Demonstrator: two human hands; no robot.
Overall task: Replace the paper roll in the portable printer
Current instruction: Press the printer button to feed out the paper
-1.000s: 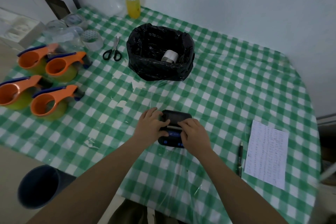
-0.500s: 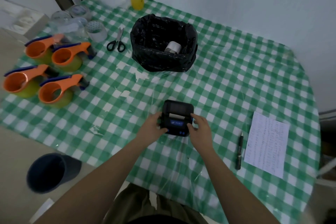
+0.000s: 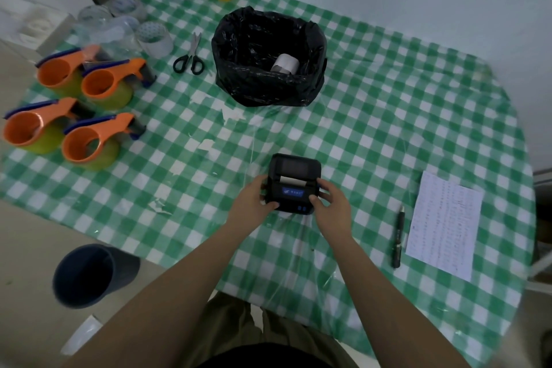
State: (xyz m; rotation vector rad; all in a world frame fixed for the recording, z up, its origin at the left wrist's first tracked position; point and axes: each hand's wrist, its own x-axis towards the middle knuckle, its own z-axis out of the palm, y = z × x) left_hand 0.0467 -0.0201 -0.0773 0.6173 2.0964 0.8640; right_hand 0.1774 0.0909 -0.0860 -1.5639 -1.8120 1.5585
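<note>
2 hands (image 3: 257,200) unchanged on printer (image 3: 294,179), paper strip showing

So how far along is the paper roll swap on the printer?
Looks nearly done. A white paper roll lies in the black bag-lined bin, presumably the old one. The small black portable printer shows a white paper strip at its slot. The left hand and right hand hold its sides. Left: confirm the lid is latched, which I can't tell.
</note>
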